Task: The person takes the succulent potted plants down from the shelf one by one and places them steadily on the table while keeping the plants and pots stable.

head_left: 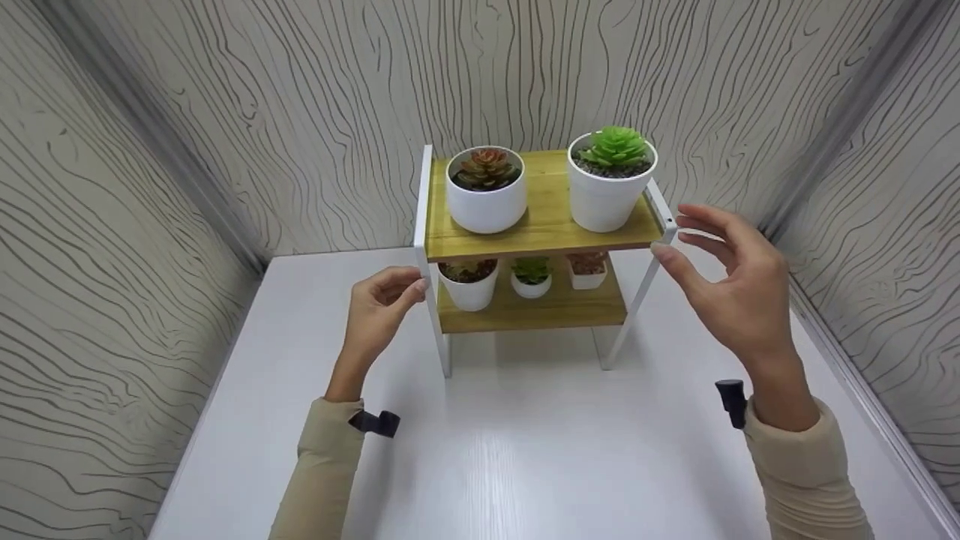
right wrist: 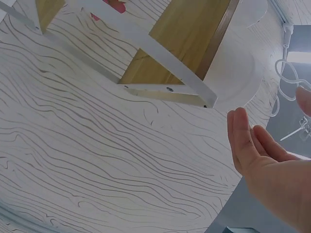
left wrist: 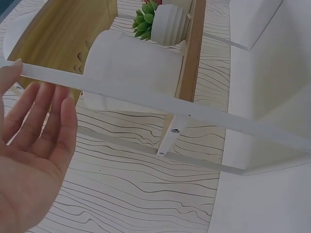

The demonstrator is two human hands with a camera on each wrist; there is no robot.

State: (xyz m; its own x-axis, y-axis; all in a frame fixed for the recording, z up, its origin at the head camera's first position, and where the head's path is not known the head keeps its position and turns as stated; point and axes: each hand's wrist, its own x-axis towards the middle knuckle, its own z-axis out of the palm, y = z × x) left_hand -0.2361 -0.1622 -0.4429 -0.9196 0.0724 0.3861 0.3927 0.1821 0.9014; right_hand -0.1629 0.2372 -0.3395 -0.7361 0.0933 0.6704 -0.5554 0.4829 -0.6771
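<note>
A small two-tier plant shelf (head_left: 540, 240) with wooden boards and a white frame stands in front of me. My left hand (head_left: 379, 307) is at its left front leg. In the left wrist view the thumb overlaps the leg, while the loosely extended fingers (left wrist: 43, 116) meet its edge. My right hand (head_left: 739, 277) is beside the top right corner, thumb and fingers spread, apart from the frame in the right wrist view. Upstairs sit a reddish succulent in a round white pot (head_left: 487, 206) and a green succulent (head_left: 616, 146) in a taller white pot (head_left: 606, 199).
The lower board (head_left: 525, 315) carries three smaller potted plants: a left pot (head_left: 471, 291), a middle pot (head_left: 532, 285) and a square right pot (head_left: 589, 277). Wood-grain panels (head_left: 337, 135) enclose the white tabletop (head_left: 487, 450) at the back and sides.
</note>
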